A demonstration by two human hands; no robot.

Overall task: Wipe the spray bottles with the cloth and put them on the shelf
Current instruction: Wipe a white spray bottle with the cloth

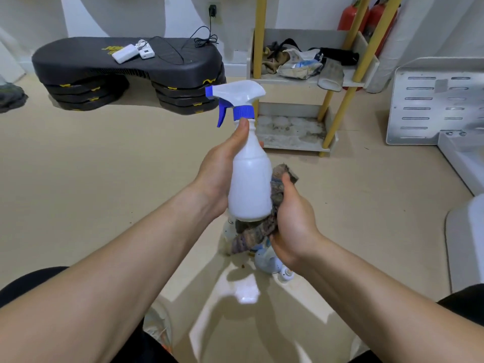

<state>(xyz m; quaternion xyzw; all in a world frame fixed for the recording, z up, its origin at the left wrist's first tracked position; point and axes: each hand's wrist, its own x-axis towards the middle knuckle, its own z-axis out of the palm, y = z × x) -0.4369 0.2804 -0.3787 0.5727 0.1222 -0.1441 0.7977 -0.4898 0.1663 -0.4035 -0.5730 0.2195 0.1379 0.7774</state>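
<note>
Two bare forearms reach forward from the bottom of the view, over dark-clad knees. The right hand (pixel 293 221) has its fingers clenched round a bunched, mottled grey-brown cloth (pixel 262 231), thumb on top. It presses the cloth against the lower right side and base of a white spray bottle (pixel 250 179). The left hand (pixel 220 176) holds that bottle upright in the air, well above the floor. Its fingers are curled round the body, and the thumb lies up the neck, just under the blue collar. The blue nozzle and trigger point left.

Directly below the hands, a few pale bottles (pixel 267 262) lie on the beige floor (pixel 104 179), partly hidden by the cloth.

Beyond the bottle stands the shelf (pixel 296 132), with yellow posts and white tiers. The bottom tier is stained, and the tier above carries crumpled bags and rags. A white perforated panel (pixel 432 100) leans to its right. To the left, a black step platform (pixel 125 64) sits on stacked risers, with small white devices and a black cable on top. Two red fire extinguishers (pixel 351 17) stand against the wall behind the shelf.
</note>
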